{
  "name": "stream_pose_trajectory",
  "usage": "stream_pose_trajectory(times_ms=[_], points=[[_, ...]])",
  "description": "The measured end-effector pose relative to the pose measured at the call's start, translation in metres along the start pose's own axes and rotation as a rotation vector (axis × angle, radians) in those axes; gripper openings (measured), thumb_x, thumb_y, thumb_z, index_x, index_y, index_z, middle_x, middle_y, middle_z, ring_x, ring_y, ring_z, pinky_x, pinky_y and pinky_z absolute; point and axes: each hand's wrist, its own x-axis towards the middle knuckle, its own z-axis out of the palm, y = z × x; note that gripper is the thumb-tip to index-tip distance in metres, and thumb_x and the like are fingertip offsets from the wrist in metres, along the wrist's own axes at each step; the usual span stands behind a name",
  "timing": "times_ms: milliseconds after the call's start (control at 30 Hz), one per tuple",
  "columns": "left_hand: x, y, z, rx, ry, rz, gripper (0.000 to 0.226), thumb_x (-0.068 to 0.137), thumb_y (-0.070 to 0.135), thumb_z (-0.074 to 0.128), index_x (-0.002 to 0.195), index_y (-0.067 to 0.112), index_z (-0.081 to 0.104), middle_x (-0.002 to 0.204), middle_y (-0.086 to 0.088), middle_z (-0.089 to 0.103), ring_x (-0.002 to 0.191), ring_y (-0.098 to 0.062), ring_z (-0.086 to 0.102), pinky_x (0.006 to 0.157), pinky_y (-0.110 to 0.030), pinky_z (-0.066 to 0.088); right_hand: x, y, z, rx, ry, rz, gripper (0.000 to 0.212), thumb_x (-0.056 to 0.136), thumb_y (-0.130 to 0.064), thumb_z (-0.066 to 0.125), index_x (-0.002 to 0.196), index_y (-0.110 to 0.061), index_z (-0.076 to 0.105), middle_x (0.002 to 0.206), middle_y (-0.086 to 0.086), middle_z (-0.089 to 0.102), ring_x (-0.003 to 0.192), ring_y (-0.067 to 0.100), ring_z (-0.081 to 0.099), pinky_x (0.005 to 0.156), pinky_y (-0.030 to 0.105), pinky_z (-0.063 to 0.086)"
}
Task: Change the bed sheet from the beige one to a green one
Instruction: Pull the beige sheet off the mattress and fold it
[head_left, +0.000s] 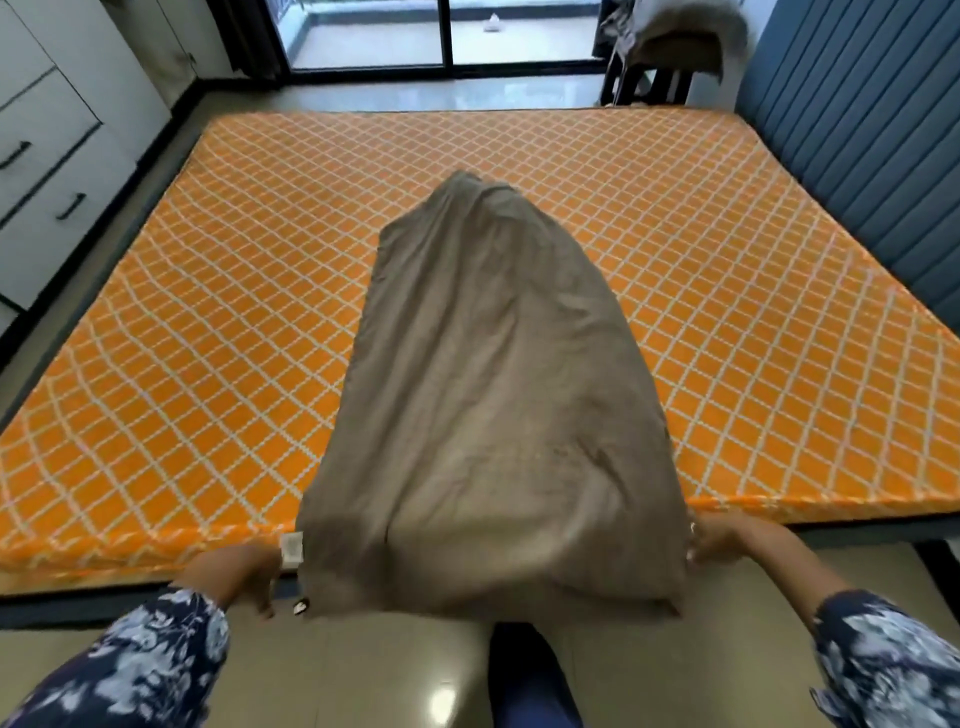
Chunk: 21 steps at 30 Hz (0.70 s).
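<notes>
The beige sheet (488, 405) is folded into a long strip and stretches from the near edge of the bare orange mattress (208, 322) toward its middle. My left hand (236, 574) pinches the strip's near left corner, beside a small white tag. At the near right corner, my right hand (719, 540) grips the cloth. The near end of the strip hangs over the mattress edge in front of my legs. No green sheet is in view.
White drawers (47, 171) stand along the left wall. A blue padded headboard (872, 140) runs along the right side. Beyond the bed lie glass balcony doors (441, 31) and a chair (675, 47) draped with clothes. Glossy floor (363, 675) lies under me.
</notes>
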Motion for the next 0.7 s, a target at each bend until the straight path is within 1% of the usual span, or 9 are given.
stream_pose_trajectory(times_ms=[33, 67, 133, 167, 267, 400, 467, 567, 700], points=[[0.006, 0.003, -0.02, -0.006, 0.049, 0.008, 0.037, 0.09, 0.03, 0.062, 0.123, 0.013, 0.06, 0.127, -0.005, 0.06, 0.116, -0.021, 0.056, 0.095, -0.029, 0.044, 0.011, 0.0, -0.016, 0.0, 0.054, -0.012, 0.039, 0.093, -0.027, 0.053, 0.129, -0.011, 0.054, 0.125, 0.005, 0.059, 0.104, 0.019, 0.056, 0.072, 0.021, 0.043], [0.014, 0.006, -0.045, 0.006, 0.098, 0.019, 0.035, 0.093, 0.033, 0.057, 0.122, 0.014, 0.058, 0.126, -0.005, 0.059, 0.115, -0.021, 0.056, 0.092, -0.029, 0.044, 0.026, -0.003, -0.035, -0.001, 0.098, -0.026, 0.038, 0.094, -0.028, 0.05, 0.127, -0.009, 0.056, 0.125, 0.007, 0.058, 0.107, 0.023, 0.056, 0.076, 0.025, 0.043], [0.032, 0.008, -0.091, 0.006, 0.158, 0.051, 0.034, 0.096, 0.037, 0.052, 0.125, 0.018, 0.054, 0.126, -0.005, 0.056, 0.114, -0.022, 0.054, 0.088, -0.029, 0.043, 0.053, -0.013, -0.073, 0.022, 0.154, -0.07, 0.035, 0.097, -0.026, 0.046, 0.121, -0.005, 0.06, 0.111, 0.009, 0.058, 0.098, 0.025, 0.054, 0.073, 0.029, 0.04], [0.047, 0.012, -0.119, 0.002, 0.176, 0.073, 0.035, 0.097, 0.039, 0.051, 0.125, 0.018, 0.053, 0.124, -0.005, 0.056, 0.112, -0.022, 0.054, 0.086, -0.029, 0.044, 0.072, -0.019, -0.096, 0.041, 0.168, -0.09, 0.034, 0.098, -0.026, 0.046, 0.12, -0.004, 0.061, 0.111, 0.01, 0.059, 0.098, 0.025, 0.054, 0.074, 0.029, 0.04], [0.095, 0.024, -0.197, -0.029, 0.211, 0.115, 0.035, 0.096, 0.042, 0.051, 0.122, 0.018, 0.055, 0.118, -0.005, 0.06, 0.105, -0.021, 0.057, 0.084, -0.031, 0.046, 0.128, -0.036, -0.164, 0.064, 0.22, -0.137, 0.032, 0.098, -0.026, 0.047, 0.119, -0.008, 0.063, 0.123, 0.01, 0.062, 0.112, 0.027, 0.057, 0.085, 0.028, 0.042], [0.159, 0.046, -0.286, -0.232, 0.328, 0.169, 0.029, 0.098, 0.033, 0.051, 0.117, 0.014, 0.061, 0.117, -0.004, 0.062, 0.104, -0.021, 0.059, 0.083, -0.029, 0.046, 0.204, -0.054, -0.254, 0.135, 0.321, -0.153, 0.028, 0.097, -0.023, 0.048, 0.11, -0.007, 0.067, 0.116, 0.01, 0.066, 0.106, 0.027, 0.059, 0.083, 0.031, 0.044], [0.192, 0.047, -0.314, -0.381, 0.424, 0.128, 0.033, 0.097, 0.034, 0.053, 0.12, 0.013, 0.06, 0.121, -0.007, 0.062, 0.102, -0.022, 0.059, 0.084, -0.031, 0.047, 0.238, -0.055, -0.295, 0.174, 0.431, -0.146, 0.026, 0.094, -0.023, 0.05, 0.103, -0.007, 0.069, 0.111, 0.011, 0.068, 0.102, 0.029, 0.061, 0.081, 0.032, 0.045], [0.245, 0.043, -0.344, -0.597, 0.542, -0.016, 0.052, 0.094, 0.038, 0.057, 0.134, 0.007, 0.048, 0.134, -0.012, 0.053, 0.116, -0.028, 0.054, 0.091, -0.034, 0.044, 0.295, -0.047, -0.345, 0.265, 0.621, -0.089, 0.025, 0.091, -0.025, 0.053, 0.104, -0.01, 0.068, 0.112, 0.014, 0.067, 0.102, 0.031, 0.061, 0.083, 0.037, 0.05], [0.305, 0.041, -0.361, -0.91, 0.561, -0.183, 0.071, 0.092, 0.046, 0.056, 0.137, -0.005, 0.039, 0.14, -0.023, 0.044, 0.123, -0.038, 0.047, 0.096, -0.042, 0.043, 0.351, -0.035, -0.387, 0.368, 0.699, -0.02, 0.034, 0.092, -0.031, 0.054, 0.114, -0.007, 0.064, 0.12, 0.018, 0.061, 0.107, 0.035, 0.058, 0.089, 0.043, 0.049]])
